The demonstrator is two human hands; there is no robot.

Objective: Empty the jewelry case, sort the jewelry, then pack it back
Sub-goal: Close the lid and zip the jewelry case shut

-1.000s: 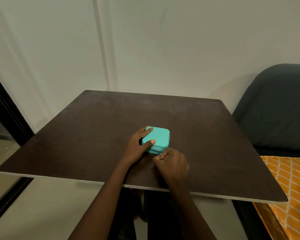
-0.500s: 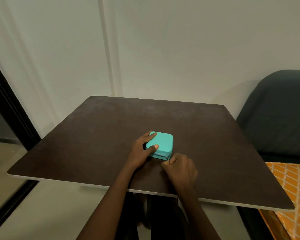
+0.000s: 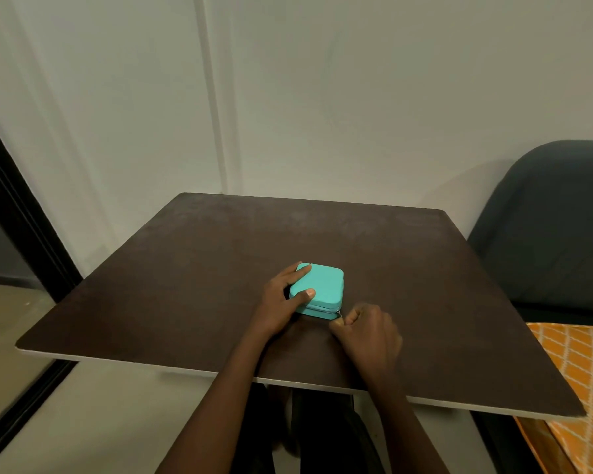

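Basically still at step one: the small turquoise square zip-around jewelry case (image 3: 318, 290) is sitting shut, lid on, near the middle of the dark brown square tabletop (image 3: 192, 268), toward the person's side. No jewelry is showing anywhere, so emptying, sorting and repacking are all left, as far as I can judge.

Left hand (image 3: 281, 302) is bracing the case, thumb lying on the lid and fingers wrapping its far left corner. Right hand (image 3: 365, 331) is curling tight, fingertips pinching the small metal zipper pull (image 3: 339, 315) at the case's near right corner. Zipper looks like it's sitting at that corner; how much of the seam is already undone, I can't tell.

Around it: a dark grey upholstered chair back (image 3: 555, 217) is standing to the right of the table, an orange diamond-patterned cloth (image 3: 575, 364) is lying below it, and a pale wall is behind. Nothing is crowding the case; the bracing hand itself is covering the left side, so it will likely need shifting when the zip comes round.
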